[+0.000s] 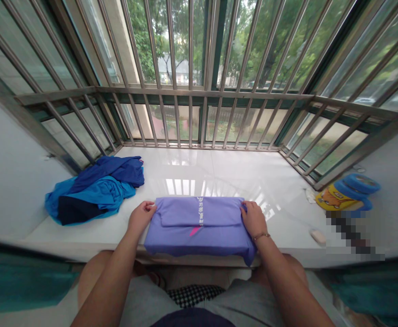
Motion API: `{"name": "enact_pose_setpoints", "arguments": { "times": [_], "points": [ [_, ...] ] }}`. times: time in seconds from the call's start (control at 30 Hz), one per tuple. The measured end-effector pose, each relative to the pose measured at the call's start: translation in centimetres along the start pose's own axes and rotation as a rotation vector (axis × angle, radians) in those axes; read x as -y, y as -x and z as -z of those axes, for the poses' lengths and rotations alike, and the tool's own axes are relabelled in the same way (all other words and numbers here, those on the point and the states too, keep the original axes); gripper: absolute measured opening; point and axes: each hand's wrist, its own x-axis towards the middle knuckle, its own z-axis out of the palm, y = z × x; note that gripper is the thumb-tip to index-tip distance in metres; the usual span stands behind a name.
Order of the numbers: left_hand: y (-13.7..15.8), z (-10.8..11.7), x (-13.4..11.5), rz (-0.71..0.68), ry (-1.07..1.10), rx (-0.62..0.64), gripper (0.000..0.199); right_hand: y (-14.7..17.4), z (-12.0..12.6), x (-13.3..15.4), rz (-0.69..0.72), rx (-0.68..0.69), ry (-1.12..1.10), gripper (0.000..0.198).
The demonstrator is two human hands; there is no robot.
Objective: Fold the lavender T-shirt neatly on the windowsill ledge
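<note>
A purple shirt (181, 217) with white lettering and a pink mark lies partly folded on the white window sill (206, 170), its near part hanging over the front edge. My left hand (141, 217) pinches the shirt at its far left corner, thumb and fingers together. On the opposite side, my right hand (254, 218) grips the far right corner, its fingers curled over the fabric. A bracelet circles my right wrist. The folded flap lies between both hands, with the lettering running down its middle.
Crumpled blue clothes (100, 188) lie on the sill at the left. To the right stand a blue and yellow cup (350, 193) and a small pale block (318, 237). Metal window bars (190, 91) enclose the sill. Teal curtains (22, 284) hang at both sides.
</note>
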Motion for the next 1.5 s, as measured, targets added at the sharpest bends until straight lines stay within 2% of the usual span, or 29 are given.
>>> {"name": "enact_pose_setpoints", "arguments": {
  "times": [0.1, 0.27, 0.37, 0.43, 0.5, 0.6, 0.67, 0.73, 0.83, 0.97, 1.27, 1.5],
  "points": [
    [0.2, 0.0, -0.3, 0.013, 0.012, -0.050, 0.035, 0.2, 0.0, 0.0, 0.014, -0.004, 0.061, 0.028],
    [0.8, 0.4, -0.1, 0.132, 0.202, -0.119, 0.037, 0.9, 1.0, -0.5, 0.008, -0.047, 0.129, 0.031],
    [2.1, 1.0, 0.2, 0.105, 0.191, -0.130, 0.038, 2.5, 1.3, 0.1, 0.105, -0.108, 0.162, 0.033],
    [3.2, 1.3, 0.0, -0.036, 0.123, -0.134, 0.038, 3.9, 1.1, 1.2, 0.214, -0.142, 0.170, 0.038],
    [4.4, 1.3, -0.6, -0.275, 0.023, -0.112, 0.037, 5.5, 0.6, 2.9, 0.299, -0.126, 0.165, 0.044],
    [5.6, 0.2, -1.9, -0.573, -0.121, 0.019, 0.042, 7.5, -0.5, 5.8, 0.329, 0.016, 0.173, 0.056],
    [6.0, -1.1, -2.6, -0.640, -0.233, 0.129, 0.049, 8.2, -1.2, 7.6, 0.301, 0.172, 0.190, 0.064],
    [6.1, -2.7, -2.9, -0.637, -0.364, 0.203, 0.057, 8.4, -1.6, 8.7, 0.269, 0.297, 0.214, 0.068],
    [5.6, -4.5, -2.8, -0.614, -0.523, 0.219, 0.065, 7.6, -2.0, 9.3, 0.253, 0.363, 0.247, 0.068],
    [3.7, -5.5, -3.2, -0.599, -0.605, 0.216, 0.068, 5.1, -2.3, 9.0, 0.261, 0.378, 0.270, 0.070],
    [-2.6, -6.9, -5.9, -0.557, -0.637, 0.262, 0.070, -1.9, -3.4, 9.7, 0.215, 0.429, 0.283, 0.071],
    [-5.9, -7.5, -7.4, -0.532, -0.615, 0.296, 0.071, -5.4, -3.9, 10.2, 0.205, 0.451, 0.287, 0.073]
  ]
}}
